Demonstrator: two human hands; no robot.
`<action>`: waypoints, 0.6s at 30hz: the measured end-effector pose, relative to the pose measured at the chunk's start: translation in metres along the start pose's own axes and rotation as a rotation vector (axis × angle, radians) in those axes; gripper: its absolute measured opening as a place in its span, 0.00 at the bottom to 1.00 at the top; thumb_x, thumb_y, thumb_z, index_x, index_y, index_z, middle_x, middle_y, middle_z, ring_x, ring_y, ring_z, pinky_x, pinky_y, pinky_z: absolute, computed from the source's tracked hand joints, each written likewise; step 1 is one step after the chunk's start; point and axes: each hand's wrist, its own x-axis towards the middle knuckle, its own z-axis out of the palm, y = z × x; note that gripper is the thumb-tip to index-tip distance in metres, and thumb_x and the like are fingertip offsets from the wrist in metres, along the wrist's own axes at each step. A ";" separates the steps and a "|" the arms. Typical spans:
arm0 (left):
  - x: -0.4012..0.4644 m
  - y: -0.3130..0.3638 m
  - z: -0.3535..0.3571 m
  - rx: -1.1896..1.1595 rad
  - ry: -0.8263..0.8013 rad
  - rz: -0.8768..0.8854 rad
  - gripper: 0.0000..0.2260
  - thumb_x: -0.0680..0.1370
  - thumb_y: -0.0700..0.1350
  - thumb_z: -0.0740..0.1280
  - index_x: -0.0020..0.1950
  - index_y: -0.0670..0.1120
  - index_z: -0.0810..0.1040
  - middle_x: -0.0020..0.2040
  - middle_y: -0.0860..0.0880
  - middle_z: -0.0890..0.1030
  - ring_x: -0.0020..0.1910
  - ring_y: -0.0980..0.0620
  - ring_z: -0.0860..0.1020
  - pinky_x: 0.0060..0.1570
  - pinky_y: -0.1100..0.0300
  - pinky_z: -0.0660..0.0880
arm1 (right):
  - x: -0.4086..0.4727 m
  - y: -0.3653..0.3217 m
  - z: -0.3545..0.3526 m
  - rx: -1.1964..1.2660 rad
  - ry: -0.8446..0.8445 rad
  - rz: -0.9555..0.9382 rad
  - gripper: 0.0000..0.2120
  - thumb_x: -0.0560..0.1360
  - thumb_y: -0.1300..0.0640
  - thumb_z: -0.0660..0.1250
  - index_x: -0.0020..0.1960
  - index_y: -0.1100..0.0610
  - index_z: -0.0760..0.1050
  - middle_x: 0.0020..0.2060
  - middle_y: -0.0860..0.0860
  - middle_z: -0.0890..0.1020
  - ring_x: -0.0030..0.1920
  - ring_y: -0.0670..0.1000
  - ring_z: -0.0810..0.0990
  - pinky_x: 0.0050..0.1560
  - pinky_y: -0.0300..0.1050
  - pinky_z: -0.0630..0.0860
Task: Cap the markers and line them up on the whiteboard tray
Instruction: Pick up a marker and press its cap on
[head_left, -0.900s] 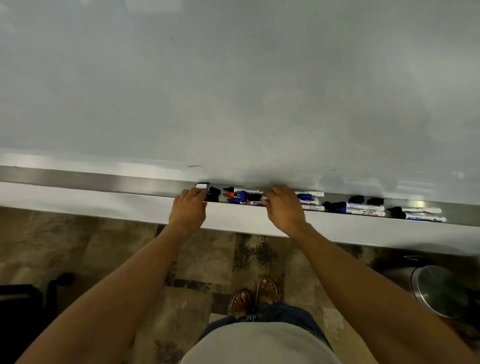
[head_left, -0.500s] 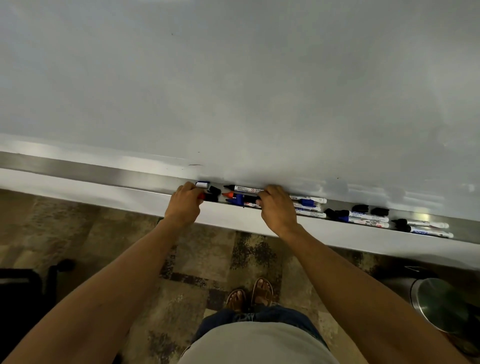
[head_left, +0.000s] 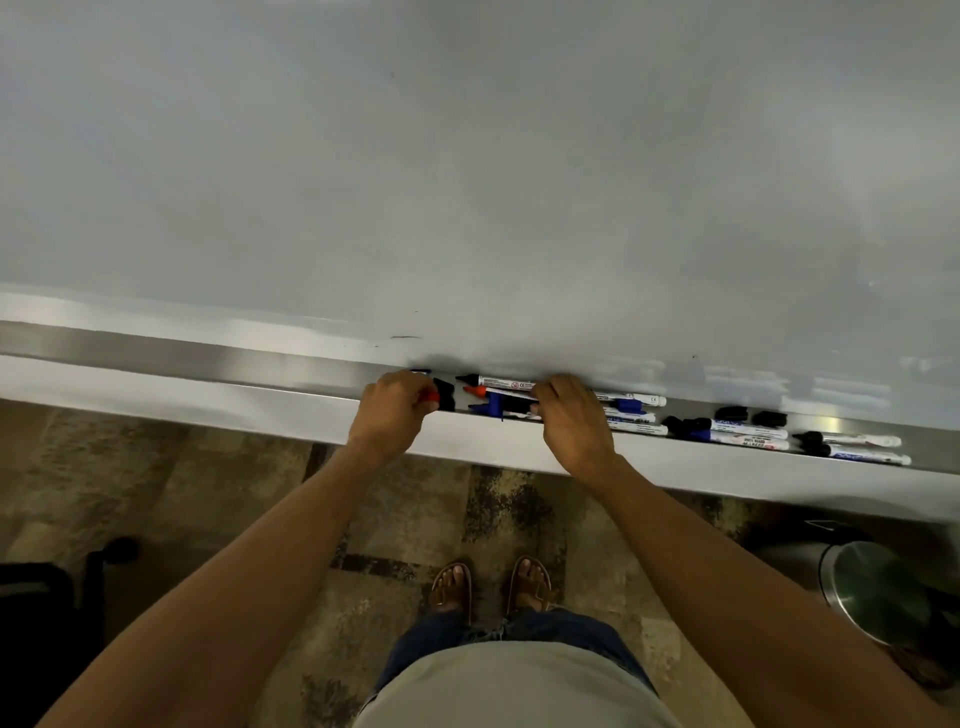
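Note:
The metal whiteboard tray (head_left: 208, 358) runs below the whiteboard (head_left: 467, 182). My left hand (head_left: 392, 413) is closed at the tray, pinching a red cap (head_left: 429, 396) at its fingertips, beside two loose black caps (head_left: 445, 395). My right hand (head_left: 571, 418) is curled over a cluster of markers, its fingers on the white barrel of an uncapped red-tipped marker (head_left: 493, 392). A black-tipped marker (head_left: 501, 383) lies behind it and a blue cap (head_left: 493, 402) in front. White barrels stick out to the right of my hand.
More markers (head_left: 748, 432) lie further right in the tray, with loose black caps (head_left: 730, 413) and another pair of markers (head_left: 857, 448). A steel-lidded bin (head_left: 883, 587) stands on the carpet at right. A black chair (head_left: 41, 597) is at lower left.
My left hand has closed on the red cap, which now shows at its fingertips. My right hand has stayed on the markers in the tray. The view has shifted slightly.

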 end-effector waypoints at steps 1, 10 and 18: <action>0.001 0.002 -0.001 -0.015 0.000 0.016 0.05 0.75 0.43 0.70 0.49 0.45 0.81 0.48 0.46 0.82 0.46 0.45 0.78 0.49 0.50 0.76 | 0.000 0.000 0.000 -0.019 0.004 -0.005 0.14 0.62 0.71 0.75 0.46 0.64 0.78 0.41 0.61 0.79 0.42 0.62 0.78 0.40 0.52 0.76; 0.010 0.007 0.001 -0.167 -0.058 0.099 0.05 0.75 0.39 0.69 0.51 0.43 0.80 0.48 0.44 0.79 0.45 0.46 0.77 0.46 0.59 0.72 | -0.010 0.001 -0.011 -0.042 0.123 0.073 0.18 0.61 0.76 0.71 0.48 0.65 0.76 0.41 0.62 0.80 0.42 0.62 0.79 0.40 0.51 0.76; 0.012 0.023 -0.002 -0.252 -0.061 0.135 0.05 0.75 0.39 0.69 0.50 0.43 0.81 0.49 0.46 0.80 0.45 0.54 0.73 0.48 0.63 0.68 | -0.018 -0.001 -0.019 0.092 0.203 0.100 0.15 0.66 0.76 0.68 0.51 0.64 0.76 0.40 0.59 0.81 0.39 0.60 0.77 0.37 0.46 0.71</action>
